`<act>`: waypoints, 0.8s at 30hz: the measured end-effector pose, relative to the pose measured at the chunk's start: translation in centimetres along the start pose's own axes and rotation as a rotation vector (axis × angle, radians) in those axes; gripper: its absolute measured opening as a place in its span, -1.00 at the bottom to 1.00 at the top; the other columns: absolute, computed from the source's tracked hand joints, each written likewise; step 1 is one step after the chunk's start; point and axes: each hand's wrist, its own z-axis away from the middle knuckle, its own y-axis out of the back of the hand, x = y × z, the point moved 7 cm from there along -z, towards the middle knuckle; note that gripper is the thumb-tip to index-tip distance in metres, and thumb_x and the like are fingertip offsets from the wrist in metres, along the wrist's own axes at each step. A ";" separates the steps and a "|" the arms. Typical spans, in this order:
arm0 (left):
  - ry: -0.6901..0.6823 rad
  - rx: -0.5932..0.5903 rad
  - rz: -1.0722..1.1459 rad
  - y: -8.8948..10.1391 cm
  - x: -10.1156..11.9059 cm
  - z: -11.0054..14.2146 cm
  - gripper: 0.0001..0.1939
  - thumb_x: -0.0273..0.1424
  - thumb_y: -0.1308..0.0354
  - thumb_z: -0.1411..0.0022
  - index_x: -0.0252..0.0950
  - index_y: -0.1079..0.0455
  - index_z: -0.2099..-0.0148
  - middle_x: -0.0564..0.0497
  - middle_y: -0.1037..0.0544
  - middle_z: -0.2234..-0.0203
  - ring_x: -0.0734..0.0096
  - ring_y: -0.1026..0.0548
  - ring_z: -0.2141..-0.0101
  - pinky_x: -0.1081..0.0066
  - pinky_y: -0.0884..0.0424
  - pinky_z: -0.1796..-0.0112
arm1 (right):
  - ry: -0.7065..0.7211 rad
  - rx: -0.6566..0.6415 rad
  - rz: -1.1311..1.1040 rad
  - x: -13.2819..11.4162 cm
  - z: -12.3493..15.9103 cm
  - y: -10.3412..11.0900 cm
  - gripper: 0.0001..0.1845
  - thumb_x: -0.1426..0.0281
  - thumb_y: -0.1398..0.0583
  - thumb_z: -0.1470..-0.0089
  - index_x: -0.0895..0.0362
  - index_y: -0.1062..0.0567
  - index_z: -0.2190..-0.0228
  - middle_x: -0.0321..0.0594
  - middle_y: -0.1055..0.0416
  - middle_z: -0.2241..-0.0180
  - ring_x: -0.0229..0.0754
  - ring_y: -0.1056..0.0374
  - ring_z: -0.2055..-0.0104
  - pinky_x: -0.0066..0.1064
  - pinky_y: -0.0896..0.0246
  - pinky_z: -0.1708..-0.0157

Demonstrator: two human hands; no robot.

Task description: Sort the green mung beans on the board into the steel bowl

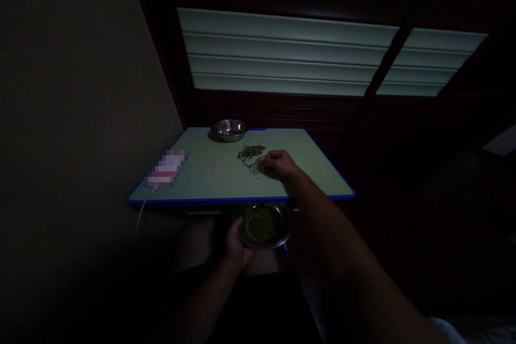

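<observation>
My left hand [236, 242] is wrapped round the left rim of a metal bowl [285, 235], held just below the table's front edge above my lap. Inside it lie many small green beans [259, 224], perhaps mung beans. Over the table, my right hand [280, 162] is closed, pinching a pale, see-through piece [257, 165] whose kind I cannot make out. That piece rests on or close to the tabletop, beside a loose pile of the same small beans [251, 151]. A few beans lie scattered along its edge.
A second metal bowl [229, 130] stands at the back left of the pale table [201, 185], which has a blue rim. On the left lies a blurred-out phone-like object [166, 167] with a white cable [141, 212]. Dark slatted doors [282, 59] rise behind; the room is dim.
</observation>
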 end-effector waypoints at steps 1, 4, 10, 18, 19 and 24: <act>0.002 -0.001 -0.006 -0.1 0.0 0.0 -0.66 -0.35 -0.13 -0.09 -0.37 -0.51 0.10 -0.16 -0.64 0.30 0.07 -0.57 0.18 0.12 -0.43 0.08 | -0.009 -0.015 -0.004 0.0 0.1 -0.1 -0.86 0.35 -0.22 0.37 0.17 -0.40 0.67 -0.32 -0.30 0.71 -0.35 -0.15 0.65 -0.50 0.01 0.64; -0.013 0.000 -0.007 -0.2 0.1 0.1 -0.67 -0.35 -0.13 -0.09 -0.34 -0.51 0.11 -0.13 -0.65 0.30 0.08 -0.56 0.16 0.13 -0.42 0.06 | -0.017 -0.012 -0.027 0.2 0.0 0.0 -0.86 0.34 -0.21 0.36 0.17 -0.39 0.67 -0.33 -0.27 0.72 -0.34 -0.14 0.65 -0.49 0.01 0.63; -0.009 -0.007 -0.025 -0.3 0.1 0.1 -0.70 -0.34 -0.13 -0.09 -0.37 -0.52 0.16 -0.15 -0.65 0.29 0.10 -0.57 0.18 0.14 -0.42 0.06 | 0.104 0.219 0.075 -0.1 -0.7 1.8 -0.90 0.36 -0.17 0.33 0.15 -0.42 0.66 -0.33 -0.32 0.65 -0.32 -0.17 0.56 -0.49 -0.04 0.55; -0.002 -0.014 -0.006 -0.3 0.0 0.1 -0.68 -0.35 -0.13 -0.09 -0.38 -0.52 0.13 -0.16 -0.65 0.30 0.09 -0.58 0.20 0.13 -0.44 0.08 | 0.186 0.138 0.169 -0.1 -1.0 1.1 -0.79 0.27 -0.20 0.24 0.17 -0.48 0.56 -0.29 -0.41 0.56 -0.28 -0.26 0.48 -0.43 -0.14 0.39; -0.006 -0.011 -0.004 -0.3 0.1 0.2 -0.70 -0.36 -0.13 -0.09 -0.38 -0.52 0.15 -0.15 -0.65 0.31 0.11 -0.58 0.22 0.15 -0.45 0.09 | 0.183 0.128 0.172 -0.1 -0.9 1.0 -0.79 0.26 -0.20 0.24 0.17 -0.49 0.56 -0.29 -0.41 0.56 -0.28 -0.25 0.48 -0.43 -0.14 0.39; -0.017 0.014 -0.014 -0.4 0.1 0.2 -0.74 -0.37 -0.11 -0.10 -0.37 -0.53 0.22 -0.12 -0.65 0.35 0.17 -0.60 0.27 0.19 -0.47 0.12 | 0.137 0.126 0.089 -0.4 -0.6 1.0 -0.81 0.29 -0.20 0.28 0.17 -0.46 0.60 -0.31 -0.37 0.60 -0.30 -0.22 0.52 -0.46 -0.10 0.46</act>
